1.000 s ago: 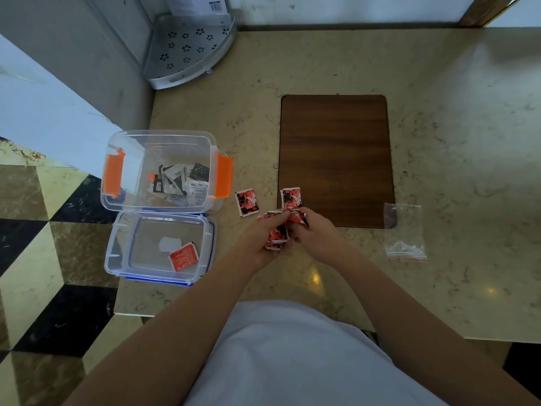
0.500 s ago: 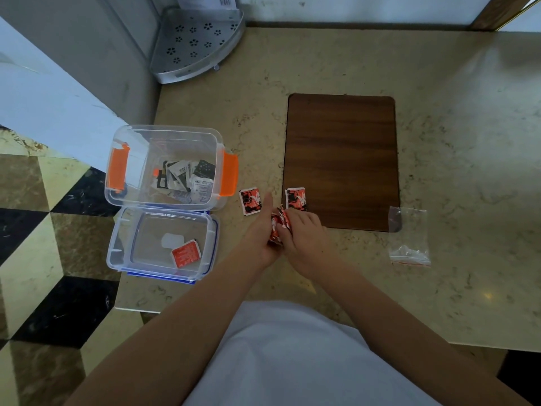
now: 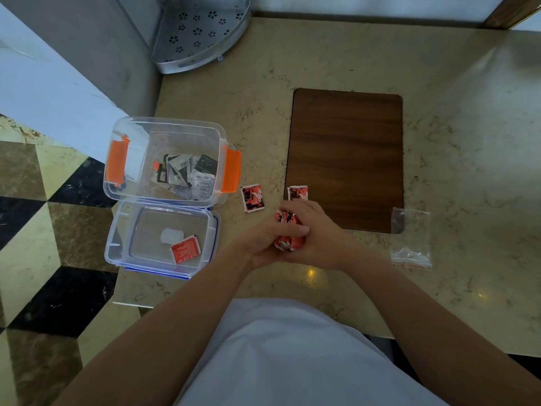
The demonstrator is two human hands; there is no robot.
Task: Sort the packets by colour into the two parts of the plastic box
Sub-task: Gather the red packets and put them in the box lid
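Observation:
A clear plastic box with orange clips stands at the counter's left edge and holds several black-and-white packets. Its upturned lid lies in front of it with one red packet inside. My left hand and my right hand are pressed together around a bunch of red packets, gripping it from both sides. Two more red packets lie loose: one on the counter by the box, another on the corner of the wooden board.
A dark wooden board lies on the beige stone counter beyond my hands. An empty clear zip bag sits to the right of them. A grey perforated corner shelf stands at the back left. The counter drops to tiled floor on the left.
My hands have closed together and gathered the red packets into one tight bunch. The loose packets on the counter, the box and the lid have not moved.

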